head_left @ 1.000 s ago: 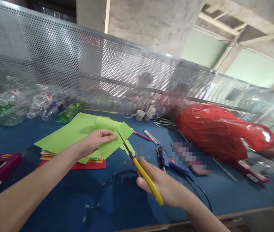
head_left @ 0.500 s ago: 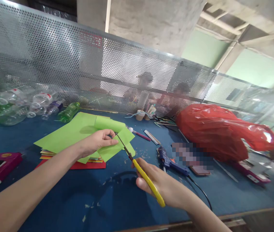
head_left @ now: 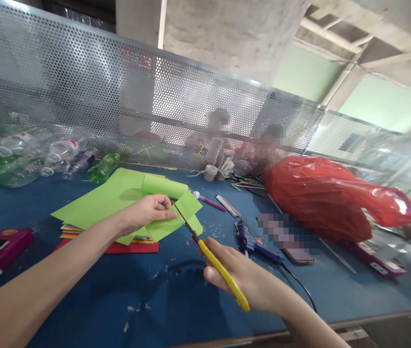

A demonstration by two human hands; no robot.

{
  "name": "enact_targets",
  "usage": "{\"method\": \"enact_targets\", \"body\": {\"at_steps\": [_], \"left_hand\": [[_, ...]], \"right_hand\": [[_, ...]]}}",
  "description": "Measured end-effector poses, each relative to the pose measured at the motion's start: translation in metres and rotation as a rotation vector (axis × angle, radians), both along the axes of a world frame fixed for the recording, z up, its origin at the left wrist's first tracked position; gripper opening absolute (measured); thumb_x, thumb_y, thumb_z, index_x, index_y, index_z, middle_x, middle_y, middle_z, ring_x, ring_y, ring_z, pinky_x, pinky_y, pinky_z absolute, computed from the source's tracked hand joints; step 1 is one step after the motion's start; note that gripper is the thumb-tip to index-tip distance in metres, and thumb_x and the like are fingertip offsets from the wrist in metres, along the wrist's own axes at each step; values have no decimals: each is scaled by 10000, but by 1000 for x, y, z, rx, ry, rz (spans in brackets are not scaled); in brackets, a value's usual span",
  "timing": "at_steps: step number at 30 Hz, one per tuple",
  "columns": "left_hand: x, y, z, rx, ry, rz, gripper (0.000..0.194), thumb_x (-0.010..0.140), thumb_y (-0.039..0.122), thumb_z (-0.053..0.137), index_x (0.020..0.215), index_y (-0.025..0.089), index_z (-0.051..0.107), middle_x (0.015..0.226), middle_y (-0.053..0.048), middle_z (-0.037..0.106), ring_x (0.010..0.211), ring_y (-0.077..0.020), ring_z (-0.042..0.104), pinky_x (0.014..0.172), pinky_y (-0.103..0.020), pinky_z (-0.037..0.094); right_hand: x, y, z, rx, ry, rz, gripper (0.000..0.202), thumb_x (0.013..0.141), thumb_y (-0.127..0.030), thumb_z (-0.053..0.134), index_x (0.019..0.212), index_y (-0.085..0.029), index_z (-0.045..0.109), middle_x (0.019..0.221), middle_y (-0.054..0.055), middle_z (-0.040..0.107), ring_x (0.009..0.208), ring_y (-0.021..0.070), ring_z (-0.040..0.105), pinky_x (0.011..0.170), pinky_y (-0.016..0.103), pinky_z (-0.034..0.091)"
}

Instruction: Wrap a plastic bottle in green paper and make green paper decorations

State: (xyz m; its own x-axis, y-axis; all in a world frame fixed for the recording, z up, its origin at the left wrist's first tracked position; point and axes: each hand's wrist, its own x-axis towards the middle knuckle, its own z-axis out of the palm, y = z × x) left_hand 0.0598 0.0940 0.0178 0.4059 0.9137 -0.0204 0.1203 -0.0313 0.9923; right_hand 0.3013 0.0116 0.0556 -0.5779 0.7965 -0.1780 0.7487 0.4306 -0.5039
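Our left hand [head_left: 154, 208] pinches the green piece [head_left: 165, 229] at the paper stack [head_left: 96, 203]'s right edge | our right hand [head_left: 237, 270], farther right, grips scissors [head_left: 223, 275], blades [head_left: 185, 221] slanting across the piece toward our left

Brightest light upper right and through the perforated panel [head_left: 191, 92]; blue bench [head_left: 100, 299] dimmer, soft shadows pooled near the yellow scissors [head_left: 223, 272], which read fairly sharp. Glare on the red plastic bag [head_left: 317, 198]. Wide-angle stretch toward edges, far right smeared, mosaic blocks over part of the phone [head_left: 301, 257].
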Motion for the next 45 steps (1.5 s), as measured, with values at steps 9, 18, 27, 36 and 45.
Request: {"method": "enact_targets", "body": {"at_steps": [9,18,27,36,45], "left_hand": [[-2,0,0,-5,6,9,386,675,426,741,824,210,458,631,61,528,585,-120,458,590,-252,282],[-4,-2,4,-40,-66,-22,360,672,276,738,875,214,447,685,53,564,645,-126,492,643,-260,303],[-3,-1,2,-59,-45,16,417,658,268,752,893,217,411,697,54,578,668,-128,512,651,-260,313],[-2,-2,1,-83,-28,35,390,659,255,742,869,219,414,652,75,551,587,-107,473,574,-252,268],[-2,4,-7,-77,-10,34,394,661,279,740,893,212,428,648,72,550,575,-106,468,557,-253,261]], "right_hand": [[0,0,-1,17,20,7,609,831,-741,301,931,-173,496,825,52,566,720,182,519,654,294,417],[2,1,-4,22,115,-9,563,850,-696,355,959,-178,546,800,34,564,696,159,508,646,267,430],[1,0,-8,-11,158,-43,635,838,-734,292,932,-155,537,812,41,544,645,132,470,530,233,402],[-1,4,-17,-5,186,-51,668,819,-767,257,837,-150,513,721,15,495,582,107,424,460,210,347],[-1,11,-27,39,157,-80,636,811,-767,301,744,-162,484,631,-10,456,541,97,391,453,213,302]]}}
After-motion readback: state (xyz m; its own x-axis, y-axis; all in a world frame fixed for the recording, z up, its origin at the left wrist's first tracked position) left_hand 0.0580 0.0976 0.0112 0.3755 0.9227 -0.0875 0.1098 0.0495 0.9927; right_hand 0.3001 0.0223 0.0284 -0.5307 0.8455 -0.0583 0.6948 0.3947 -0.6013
